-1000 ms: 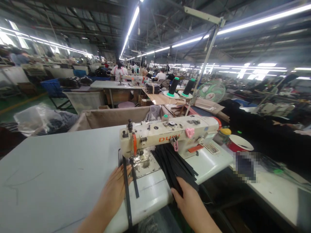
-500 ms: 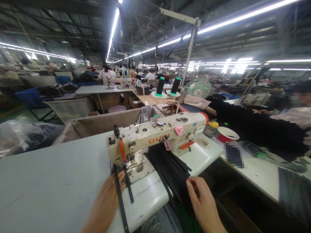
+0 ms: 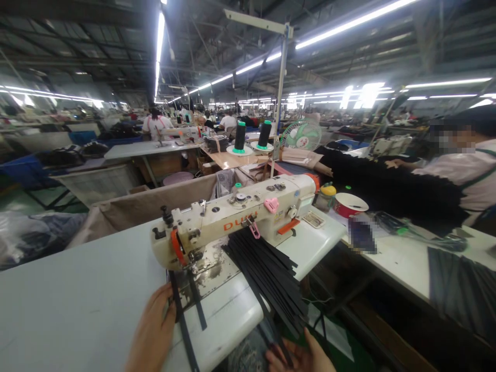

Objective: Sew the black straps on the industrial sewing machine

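A white sewing machine (image 3: 240,212) stands on a pale table. My left hand (image 3: 153,328) rests on the table at the machine's needle end, its fingers against a long black strip (image 3: 182,323); whether they pinch it is unclear. A shorter black strip (image 3: 199,305) lies just right of that one. Under the machine arm a bundle of black strips (image 3: 267,274) fans out over the table's front edge. Below the bundle's hanging ends, my right hand (image 3: 296,356) is closed around a black strip, partly cut off by the bottom of the view.
Two black thread cones (image 3: 240,137) stand behind the machine near a green fan (image 3: 302,135). A red-and-white bowl (image 3: 351,205) is on the side table at right, beside a black fabric pile (image 3: 387,186). A person (image 3: 473,165) sits beyond.
My right hand has moved down from the bundle's side to below its ends and closed on a strip. My left hand has shifted slightly back from the needle area. The view has turned right.
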Motion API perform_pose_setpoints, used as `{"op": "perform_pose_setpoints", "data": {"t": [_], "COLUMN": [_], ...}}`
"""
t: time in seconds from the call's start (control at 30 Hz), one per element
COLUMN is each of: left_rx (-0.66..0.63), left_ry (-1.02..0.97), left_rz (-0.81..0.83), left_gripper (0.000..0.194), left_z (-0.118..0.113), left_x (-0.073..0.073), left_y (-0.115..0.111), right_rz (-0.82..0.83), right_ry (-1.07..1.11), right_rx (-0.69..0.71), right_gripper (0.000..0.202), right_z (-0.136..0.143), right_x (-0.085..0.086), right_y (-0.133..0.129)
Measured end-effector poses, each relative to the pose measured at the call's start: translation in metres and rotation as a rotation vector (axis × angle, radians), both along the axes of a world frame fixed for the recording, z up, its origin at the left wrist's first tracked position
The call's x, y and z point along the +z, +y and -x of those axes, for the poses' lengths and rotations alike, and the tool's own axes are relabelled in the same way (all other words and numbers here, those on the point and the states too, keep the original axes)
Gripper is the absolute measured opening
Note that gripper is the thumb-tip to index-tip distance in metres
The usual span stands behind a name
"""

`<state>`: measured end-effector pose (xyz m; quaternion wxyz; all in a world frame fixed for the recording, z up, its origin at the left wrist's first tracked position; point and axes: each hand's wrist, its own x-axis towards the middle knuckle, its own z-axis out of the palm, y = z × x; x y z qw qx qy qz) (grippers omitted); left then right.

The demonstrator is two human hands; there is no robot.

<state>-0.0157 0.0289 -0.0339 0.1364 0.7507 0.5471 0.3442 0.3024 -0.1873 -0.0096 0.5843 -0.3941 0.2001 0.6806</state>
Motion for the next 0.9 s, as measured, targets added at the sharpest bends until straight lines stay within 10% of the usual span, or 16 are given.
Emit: {"op": "perform_pose_setpoints", "data": {"t": [0.27,0.43,0.67,0.9], "left_rx": [-0.051,-0.057,-0.043,0.063], "left_ry": [0.040,0.041,-0.003,0.029], "left_rz": [-0.046,-0.035,-0.037,-0.279], "left_gripper": [0.034,0.037,0.041,0.034], "left_z": [-0.004,-0.003,-0.003,-0.006], "left_x": [0.002,-0.003,-0.009,0.025], "left_y": [-0.002,0.000,0.003,-0.009], "right_rz": [-0.072,0.043,0.004,-0.176], "right_ry": [-0.096,-0.223,-1.053,-1.711], "right_rx": [-0.213,-0.124,-0.323,-0.240], "right_gripper": [0.016,0.028,0.062,0.081], "right_z": [0.011,0.000,-0.027,-0.026], "right_x": [0.041,0.017,-0.011,-0.004], "right_y": [0.053,0.038,0.022,0.063]}}
